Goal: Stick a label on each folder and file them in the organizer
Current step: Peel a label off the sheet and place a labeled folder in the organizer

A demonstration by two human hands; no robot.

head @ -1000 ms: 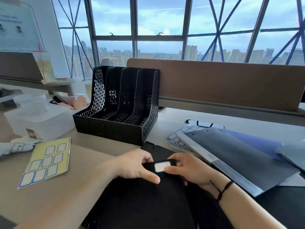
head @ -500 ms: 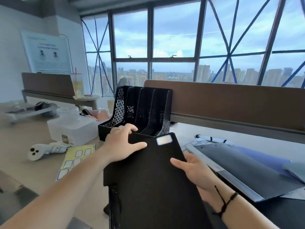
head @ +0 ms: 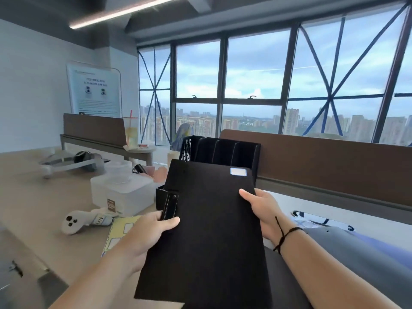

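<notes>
I hold a black folder (head: 207, 224) lifted off the desk, tilted up in front of the black mesh organizer (head: 219, 150). A white label (head: 238, 172) sits at the folder's top right corner. My left hand (head: 153, 230) grips the folder's left edge near its spine clip, thumb on top. My right hand (head: 260, 208) grips the right edge, thumb on the cover. The folder hides the organizer's lower half. A yellow label sheet (head: 120, 233) lies on the desk under my left wrist. A grey folder (head: 347, 253) lies at the right.
A white plastic box (head: 120, 195) stands left of the organizer, with a white controller (head: 78, 223) in front of it and a headset (head: 73, 162) behind. A brown desk divider (head: 334, 161) runs behind the organizer. A blue folder edge (head: 388, 244) shows at far right.
The black folder rose from lying on the desk to being held up before the organizer. My left hand shifted from the folder's top edge down to its left side. The view tilted upward.
</notes>
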